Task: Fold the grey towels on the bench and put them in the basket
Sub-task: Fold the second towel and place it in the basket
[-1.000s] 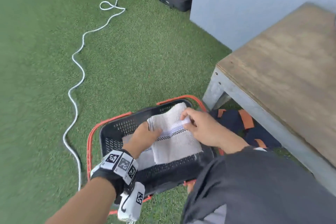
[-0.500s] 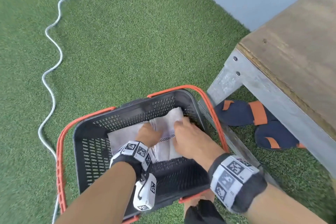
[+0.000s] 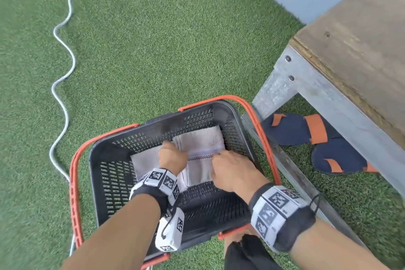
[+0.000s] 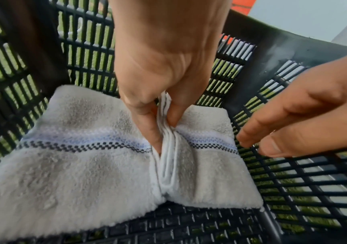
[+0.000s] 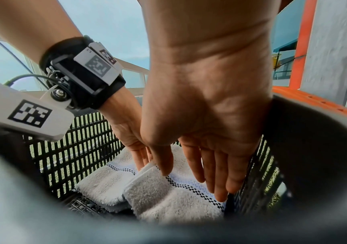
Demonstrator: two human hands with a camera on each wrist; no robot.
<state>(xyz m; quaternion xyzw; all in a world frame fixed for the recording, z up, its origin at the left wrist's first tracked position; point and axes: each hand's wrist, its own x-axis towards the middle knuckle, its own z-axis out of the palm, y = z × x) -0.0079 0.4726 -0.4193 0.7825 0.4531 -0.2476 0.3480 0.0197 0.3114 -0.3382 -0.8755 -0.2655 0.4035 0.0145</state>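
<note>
Left hand [image 4: 164,66] pinches our folded grey checker-striped towel's [image 4: 208,165] edges inside the black mesh basket [image 3: 114,182], right hand [image 5: 206,115] loose beside it; careless release could spring the fold.

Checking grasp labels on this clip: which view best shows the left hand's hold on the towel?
The left wrist view: the left hand pinches the folded towel's layered edge. The head view shows only the hand's back; the right wrist view shows its fingers mostly behind the right hand.
</note>
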